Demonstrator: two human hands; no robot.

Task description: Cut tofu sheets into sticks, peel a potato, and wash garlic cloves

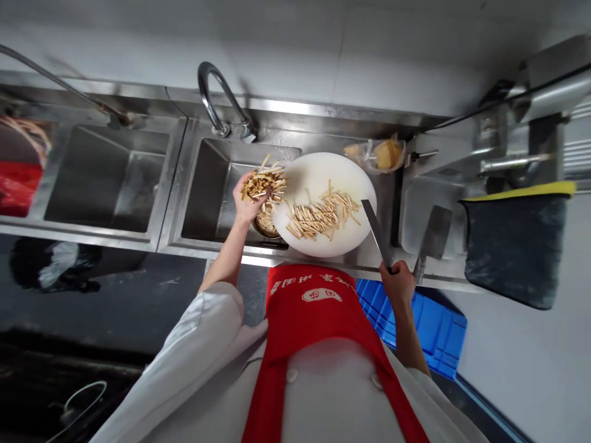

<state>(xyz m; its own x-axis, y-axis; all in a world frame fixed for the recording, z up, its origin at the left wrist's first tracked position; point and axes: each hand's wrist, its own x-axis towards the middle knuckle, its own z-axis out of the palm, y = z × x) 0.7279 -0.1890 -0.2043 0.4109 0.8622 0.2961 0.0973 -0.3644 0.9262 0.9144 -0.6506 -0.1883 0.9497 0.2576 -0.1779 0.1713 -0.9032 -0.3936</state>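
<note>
My left hand [248, 200] is closed around a bunch of pale, brown-edged strips [265, 183] that look like dried tofu. It is above the sink, just left of the round white cutting board [330, 169]. Below it, a bowl [266, 223] of similar strips is partly hidden by my hand and the board. A spread row of cut tofu strips [318, 216] lies across the board. At the board's right edge my right hand [398, 280] grips a kitchen knife [376, 227] by its handle, blade pointing up and left.
A faucet [215, 92] rises behind the sink [203, 191]; a second basin [106, 178] is farther left. Behind the board lies a plastic bag with yellow-brown pieces [386, 154]. To the right are a cleaver [436, 234] and a dark cloth-like item [514, 246]. A blue crate [436, 332] stands below.
</note>
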